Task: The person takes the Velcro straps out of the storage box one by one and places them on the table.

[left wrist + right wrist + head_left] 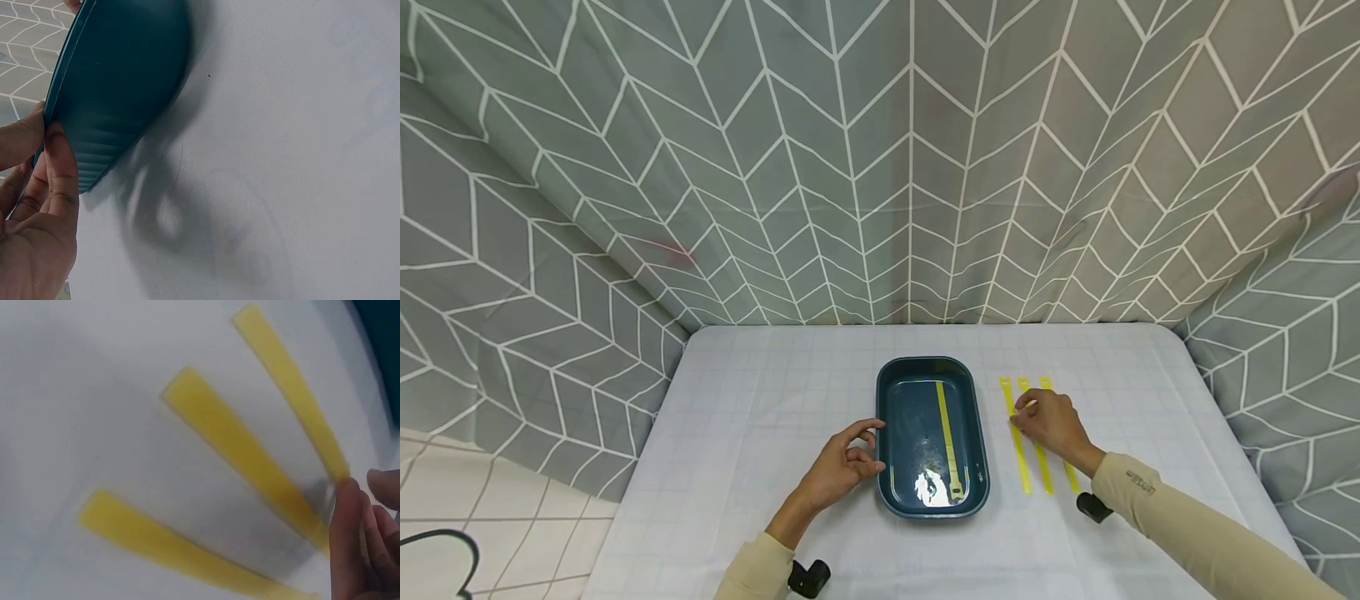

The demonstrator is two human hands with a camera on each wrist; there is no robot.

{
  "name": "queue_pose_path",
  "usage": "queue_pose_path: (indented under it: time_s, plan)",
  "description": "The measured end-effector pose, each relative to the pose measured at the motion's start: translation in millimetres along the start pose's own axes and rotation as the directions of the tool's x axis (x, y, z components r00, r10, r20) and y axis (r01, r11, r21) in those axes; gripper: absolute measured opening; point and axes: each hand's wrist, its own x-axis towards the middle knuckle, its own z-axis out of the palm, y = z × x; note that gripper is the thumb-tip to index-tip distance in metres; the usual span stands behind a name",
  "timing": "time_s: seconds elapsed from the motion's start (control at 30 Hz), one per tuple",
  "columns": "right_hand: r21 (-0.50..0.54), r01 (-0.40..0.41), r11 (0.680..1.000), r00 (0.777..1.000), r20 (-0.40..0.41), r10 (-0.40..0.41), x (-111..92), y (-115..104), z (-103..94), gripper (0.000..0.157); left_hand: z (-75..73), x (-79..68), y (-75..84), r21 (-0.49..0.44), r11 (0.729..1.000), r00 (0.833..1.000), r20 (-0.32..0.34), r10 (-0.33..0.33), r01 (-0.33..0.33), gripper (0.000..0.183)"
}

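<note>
A dark teal rectangular tray (pixel 887 492) with rounded corners sits on the white-covered table, one yellow strap (pixel 947 433) lying inside it. On the tray's left rim, my left hand (pixel 838 467) grips the edge; the left wrist view shows the thumb and fingers at the rim of the tray (pixel 125 69). To the right of the tray, three flat yellow straps with slotted heads lie side by side. My right hand (pixel 1054 423) is over them, its fingertips at the leftmost strap (pixel 1021 458). In the right wrist view, a finger touches this strap (pixel 294 387), with the thumb apart from it.
The middle strap (pixel 231 437) and the rightmost strap (pixel 169 544) lie close beside the right hand. A patterned grey curtain (pixel 910 167) hangs behind the table (pixel 760 400) and along both sides. Black wrist cameras sit near both forearms.
</note>
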Motion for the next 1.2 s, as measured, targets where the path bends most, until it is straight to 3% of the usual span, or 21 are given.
queue_pose_path:
  time_s: [0.37, 0.63, 0.97, 1.2]
  plan:
    - [0.038, 0.13, 0.991, 0.99, -0.054, -0.128, 9, -14, -7.9, 0.022, -0.4, 2.0, -0.6, 0.005, 1.0, 1.0, 0.001, -0.008, 0.008, 0.06]
    - [0.093, 0.141, 0.986, 0.99, -0.044, -0.137, 18, -29, -11.5, 0.028, -0.5, 2.2, -0.7, -0.016, 1.0, 1.0, 0.013, -0.011, 0.011, 0.06]
    - [0.117, 0.276, 0.954, 0.961, -0.022, -0.276, 33, -53, -17.3, 0.03, -0.7, 1.7, -1.8, -0.014, 1.0, 1.0, 0.007, -0.002, 0.002, 0.06]
    - [0.174, 0.335, 0.926, 0.936, 0.052, -0.348, 39, -71, -19.3, 0.032, -0.6, 0.8, -1.7, -0.01, 1.0, 1.0, 0.0, -0.004, 0.004, 0.06]
